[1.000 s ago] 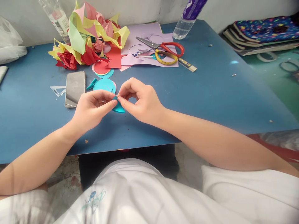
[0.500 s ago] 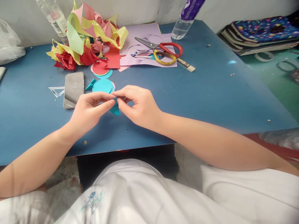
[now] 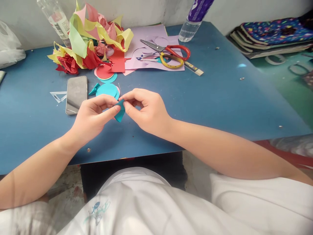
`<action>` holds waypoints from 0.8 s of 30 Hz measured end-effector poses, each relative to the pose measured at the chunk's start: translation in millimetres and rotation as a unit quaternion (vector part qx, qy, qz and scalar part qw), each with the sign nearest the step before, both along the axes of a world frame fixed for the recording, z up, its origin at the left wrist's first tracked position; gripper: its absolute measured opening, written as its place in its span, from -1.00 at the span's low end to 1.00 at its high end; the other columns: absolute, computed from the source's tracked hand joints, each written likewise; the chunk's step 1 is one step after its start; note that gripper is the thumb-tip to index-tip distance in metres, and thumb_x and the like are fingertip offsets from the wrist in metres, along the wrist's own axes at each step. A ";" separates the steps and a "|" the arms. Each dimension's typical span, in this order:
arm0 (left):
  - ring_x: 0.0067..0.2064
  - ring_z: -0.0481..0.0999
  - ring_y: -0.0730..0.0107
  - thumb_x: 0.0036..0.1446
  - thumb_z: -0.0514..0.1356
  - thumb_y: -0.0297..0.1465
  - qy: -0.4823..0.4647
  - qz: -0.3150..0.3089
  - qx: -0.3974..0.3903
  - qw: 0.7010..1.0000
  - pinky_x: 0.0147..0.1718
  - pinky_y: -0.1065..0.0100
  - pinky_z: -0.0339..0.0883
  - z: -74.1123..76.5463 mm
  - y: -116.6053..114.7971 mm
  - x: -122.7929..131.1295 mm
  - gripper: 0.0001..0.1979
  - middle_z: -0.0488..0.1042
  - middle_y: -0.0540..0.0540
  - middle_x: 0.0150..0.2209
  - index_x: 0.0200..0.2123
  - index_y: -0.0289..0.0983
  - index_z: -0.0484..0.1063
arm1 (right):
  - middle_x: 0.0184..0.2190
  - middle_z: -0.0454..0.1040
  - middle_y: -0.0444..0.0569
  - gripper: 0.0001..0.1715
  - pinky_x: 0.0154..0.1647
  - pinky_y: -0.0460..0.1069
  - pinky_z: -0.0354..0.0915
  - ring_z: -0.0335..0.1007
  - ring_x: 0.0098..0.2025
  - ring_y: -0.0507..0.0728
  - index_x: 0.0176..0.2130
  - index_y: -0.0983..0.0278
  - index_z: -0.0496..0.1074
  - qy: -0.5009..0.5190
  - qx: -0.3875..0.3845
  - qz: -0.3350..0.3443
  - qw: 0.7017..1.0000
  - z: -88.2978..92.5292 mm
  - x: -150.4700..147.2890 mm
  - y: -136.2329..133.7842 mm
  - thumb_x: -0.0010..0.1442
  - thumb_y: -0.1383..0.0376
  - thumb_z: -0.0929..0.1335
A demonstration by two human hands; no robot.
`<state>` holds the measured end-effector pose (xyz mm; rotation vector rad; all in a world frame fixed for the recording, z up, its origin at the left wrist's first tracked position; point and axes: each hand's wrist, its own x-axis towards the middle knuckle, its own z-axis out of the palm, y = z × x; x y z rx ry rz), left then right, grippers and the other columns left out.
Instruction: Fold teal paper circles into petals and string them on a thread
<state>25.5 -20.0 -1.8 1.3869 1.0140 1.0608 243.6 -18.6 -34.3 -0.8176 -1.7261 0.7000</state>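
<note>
A folded piece of teal paper (image 3: pixel 120 113) is pinched between my two hands above the table. My left hand (image 3: pixel 94 114) grips its left side between thumb and fingers. At its upper right edge, the thumb and forefinger of my right hand (image 3: pixel 146 106) are closed on it. A thin dark strand rises by my right fingertips; I cannot make out what it is. Just behind the hands lie teal paper circles (image 3: pixel 105 89), with a pink edge showing under them. A small rolled teal paper cone (image 3: pixel 94 89) rests beside the circles.
A phone (image 3: pixel 76 94) lies on a clear set square (image 3: pixel 58 96) at the left. Scissors (image 3: pixel 166 52) lie on cut purple paper (image 3: pixel 149 32). Crumpled coloured paper (image 3: pixel 90 42) is heaped before a plastic bottle (image 3: pixel 57 26). Another bottle (image 3: pixel 192 26) stands at the back right.
The teal paper in my hands has turned, and more of its face shows between the fingertips. My hands stay in nearly the same place.
</note>
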 end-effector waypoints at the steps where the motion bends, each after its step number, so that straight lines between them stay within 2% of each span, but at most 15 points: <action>1: -0.21 0.60 0.24 0.12 0.77 -0.20 0.010 -0.001 0.009 1.000 -0.31 0.21 0.57 -0.3 0.1 -0.8 -0.75 0.69 -0.11 -0.22 -0.28 -0.11 0.84 | -0.18 0.77 -0.05 -0.79 -0.05 0.12 0.69 0.68 -0.18 0.17 -0.07 0.21 0.74 0.012 -0.026 0.013 1.000 1.1 0.4 0.8 0.52 0.27 0.43; 3: -0.18 0.60 0.22 0.17 0.73 -0.24 0.022 0.000 0.031 0.999 -0.29 0.20 0.58 0.1 0.0 -2.3 -0.82 0.69 -0.11 -0.20 -0.28 -0.07 0.86 | -0.15 0.79 -0.06 -0.81 -0.02 0.14 0.69 0.70 -0.14 0.19 -0.11 0.19 0.74 0.032 -0.066 0.039 0.997 3.5 1.5 2.4 0.49 0.22 0.46; 6: -0.15 0.59 0.17 0.13 0.72 -0.32 0.033 -0.001 0.030 0.999 -0.26 0.17 0.60 3.5 -1.2 -2.7 -0.85 0.70 -0.11 -0.20 -0.29 -0.01 0.87 | -0.16 0.80 -0.08 -0.84 -0.02 0.14 0.65 0.69 -0.13 0.19 -0.14 0.15 0.74 0.036 -0.105 0.061 0.992 7.4 3.5 4.5 0.44 0.20 0.48; 11: -0.26 0.57 0.20 0.10 0.71 -0.27 0.028 -0.003 -0.013 1.000 -0.30 0.14 0.59 6.7 -2.8 0.8 -0.82 0.67 -0.10 -0.26 -0.31 -0.03 0.82 | -0.21 0.79 -0.07 -0.77 -0.14 0.11 0.54 0.62 -0.21 0.16 -0.11 0.20 0.74 0.037 -0.117 0.077 0.989 9.9 5.2 7.1 0.44 0.13 0.49; 18: -0.24 0.54 0.23 0.14 0.69 -0.35 0.017 0.002 0.016 1.000 -0.23 0.15 0.50 5.7 -3.6 0.4 -0.83 0.67 -0.07 -0.26 -0.31 -0.05 0.79 | -0.20 0.80 -0.04 -0.90 -0.09 0.19 0.65 0.69 -0.17 0.25 -0.16 0.12 0.73 0.054 -0.147 0.079 0.985 11.0 3.7 6.5 0.34 0.17 0.56; 24: -0.20 0.58 0.18 0.14 0.61 -0.37 0.047 0.019 0.045 0.998 -0.19 0.10 0.51 7.4 -3.6 -1.8 -0.88 0.66 -0.07 -0.24 -0.34 -0.05 0.78 | -0.17 0.82 -0.03 -0.86 0.00 0.21 0.73 0.74 -0.14 0.26 -0.17 0.15 0.72 0.071 -0.163 0.088 0.980 16.6 3.1 3.3 0.31 0.15 0.58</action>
